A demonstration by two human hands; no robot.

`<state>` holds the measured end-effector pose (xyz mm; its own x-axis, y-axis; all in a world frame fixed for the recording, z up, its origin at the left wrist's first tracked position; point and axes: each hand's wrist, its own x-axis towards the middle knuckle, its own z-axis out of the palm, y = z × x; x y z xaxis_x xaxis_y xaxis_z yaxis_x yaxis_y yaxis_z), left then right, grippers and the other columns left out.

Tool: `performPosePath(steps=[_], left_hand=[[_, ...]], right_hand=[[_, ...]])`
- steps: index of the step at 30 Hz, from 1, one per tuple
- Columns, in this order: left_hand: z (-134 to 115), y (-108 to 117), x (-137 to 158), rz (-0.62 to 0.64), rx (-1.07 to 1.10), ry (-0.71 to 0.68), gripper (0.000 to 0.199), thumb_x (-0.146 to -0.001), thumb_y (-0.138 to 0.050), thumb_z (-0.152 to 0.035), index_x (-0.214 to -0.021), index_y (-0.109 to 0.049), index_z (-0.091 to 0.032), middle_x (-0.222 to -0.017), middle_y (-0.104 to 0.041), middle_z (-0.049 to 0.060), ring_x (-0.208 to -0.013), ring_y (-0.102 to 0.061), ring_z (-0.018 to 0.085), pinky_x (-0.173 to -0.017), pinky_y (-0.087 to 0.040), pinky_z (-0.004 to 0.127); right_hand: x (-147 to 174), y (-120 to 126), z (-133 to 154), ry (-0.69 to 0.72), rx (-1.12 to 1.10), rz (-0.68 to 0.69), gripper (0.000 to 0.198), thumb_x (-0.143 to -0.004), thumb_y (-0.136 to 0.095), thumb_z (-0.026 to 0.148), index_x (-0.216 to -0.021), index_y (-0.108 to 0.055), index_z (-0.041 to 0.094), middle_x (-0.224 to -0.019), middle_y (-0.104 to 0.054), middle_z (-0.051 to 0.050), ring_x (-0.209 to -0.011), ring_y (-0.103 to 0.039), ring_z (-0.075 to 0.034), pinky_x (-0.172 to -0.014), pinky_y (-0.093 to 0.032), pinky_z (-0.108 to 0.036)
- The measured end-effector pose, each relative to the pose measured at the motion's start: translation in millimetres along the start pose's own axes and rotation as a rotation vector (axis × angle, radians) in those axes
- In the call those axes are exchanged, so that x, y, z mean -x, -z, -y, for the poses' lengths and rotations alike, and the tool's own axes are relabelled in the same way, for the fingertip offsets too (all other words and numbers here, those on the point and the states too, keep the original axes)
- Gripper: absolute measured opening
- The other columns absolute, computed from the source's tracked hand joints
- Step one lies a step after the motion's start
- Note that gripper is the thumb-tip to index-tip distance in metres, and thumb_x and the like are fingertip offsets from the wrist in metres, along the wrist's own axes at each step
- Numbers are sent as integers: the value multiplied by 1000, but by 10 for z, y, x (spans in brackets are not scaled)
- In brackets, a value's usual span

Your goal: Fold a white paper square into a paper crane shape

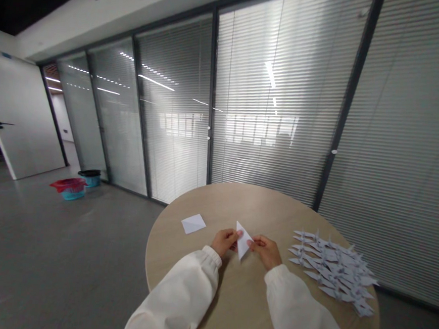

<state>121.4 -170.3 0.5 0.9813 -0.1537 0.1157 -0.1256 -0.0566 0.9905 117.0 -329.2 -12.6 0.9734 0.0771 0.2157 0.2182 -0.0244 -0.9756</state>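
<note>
Between my two hands is a white sheet of paper folded into a triangle (243, 241), held just over the table with one point toward me. My left hand (225, 241) pinches its left edge, thumb on top. On the other side, my right hand (266, 250) grips the right edge between thumb and fingers. Some fingertips are hidden behind the paper. A separate white paper piece (193, 224) lies flat to the left of my left hand. Right of my right hand, several folded white paper cranes (333, 267) lie close together in rows.
The round wooden table (174, 262) carries all the paper. Glass partitions with blinds (273, 153) stand right behind it. On the floor at left are a bin with a red liner (69, 188) and a bin with a black liner (90, 176), near a white door (21, 118).
</note>
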Motion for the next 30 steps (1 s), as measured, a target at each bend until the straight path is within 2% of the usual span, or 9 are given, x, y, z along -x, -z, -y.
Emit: performPosePath(steps=[4, 10, 13, 17, 20, 30], left_hand=[[46, -1, -13, 73, 31, 33, 49, -52, -63, -57, -64, -60, -10, -54, -55, 1, -49, -50, 11, -49, -41, 22], [23, 5, 9, 26, 31, -18, 44, -52, -64, -54, -54, -59, -10, -46, -51, -1, -42, -45, 8, -44, -37, 20], [15, -1, 14, 25, 47, 4, 45, -51, -65, -54, -54, -59, -10, -46, -51, -1, -42, -45, 8, -45, -37, 20], [41, -11, 13, 123, 76, 86, 47, -52, -63, -57, -59, -61, -10, -52, -57, 2, -47, -50, 10, -50, -41, 21], [63, -13, 17, 189, 55, 86, 47, -55, -61, -56, -63, -63, -10, -55, -59, 4, -49, -52, 11, -50, -41, 21], [10, 8, 63, 212, 2, 40, 49, -58, -58, -58, -64, -65, -10, -59, -62, 6, -50, -54, 12, -49, -41, 20]], right_hand=[[8, -4, 25, 20, -13, -30, 45, -48, -66, 56, -64, -61, 15, -58, -63, -4, -58, -58, -19, -59, -44, -28], [20, -20, 33, 33, -51, -14, 42, -49, -69, 50, -69, -62, 14, -61, -64, -5, -59, -58, -19, -60, -44, -29], [19, -11, 31, 49, -51, -20, 41, -49, -69, 50, -68, -63, 14, -61, -64, -5, -60, -59, -19, -60, -45, -29], [5, 11, 19, 62, -48, -26, 41, -51, -68, 50, -69, -63, 14, -62, -65, -5, -61, -59, -20, -61, -45, -28], [-4, 19, 8, 71, -32, -18, 43, -52, -67, 51, -71, -63, 13, -65, -66, -7, -63, -60, -20, -61, -46, -28], [-14, 13, -35, 49, 21, -6, 47, -53, -65, 55, -76, -65, 13, -68, -67, -7, -67, -61, -22, -64, -47, -30]])
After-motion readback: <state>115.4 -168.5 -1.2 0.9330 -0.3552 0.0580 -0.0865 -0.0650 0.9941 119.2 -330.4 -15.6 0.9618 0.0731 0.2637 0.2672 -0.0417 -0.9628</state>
